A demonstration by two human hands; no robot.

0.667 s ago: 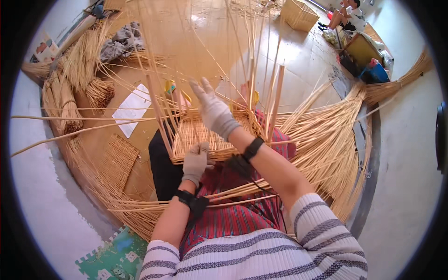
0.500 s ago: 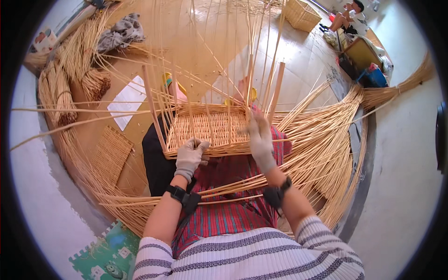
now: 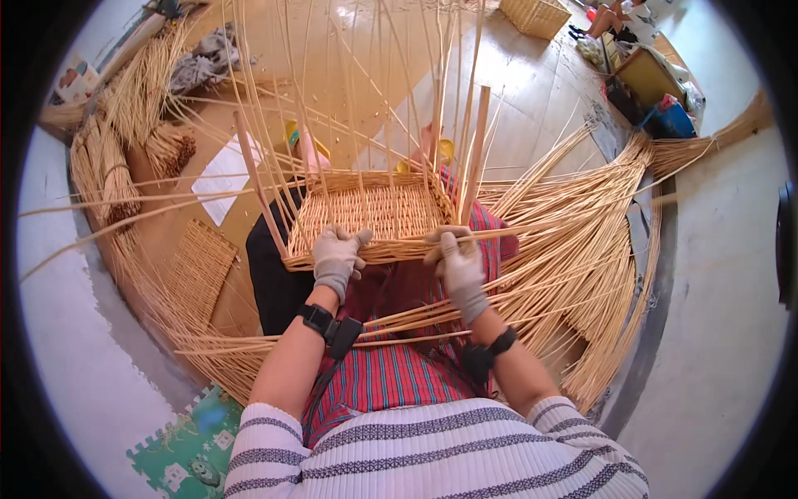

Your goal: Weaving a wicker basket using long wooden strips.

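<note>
This looks to me like a basket-weaving workshop, set up in a plain room with pale walls (image 3: 723,349) and a shiny floor (image 3: 519,79). Bundles of sticks (image 3: 108,170) are heaped along the left side, and loose sticks (image 3: 573,241) fan out widely on the right. A half-woven basket (image 3: 374,208) bristles in front of a seated worker (image 3: 432,453); a flat woven panel (image 3: 199,270) and, farther off, a boxy basket (image 3: 534,17) lie about.

Room inside basket (image 3: 381,214), tall stakes (image 3: 474,154) around
</note>
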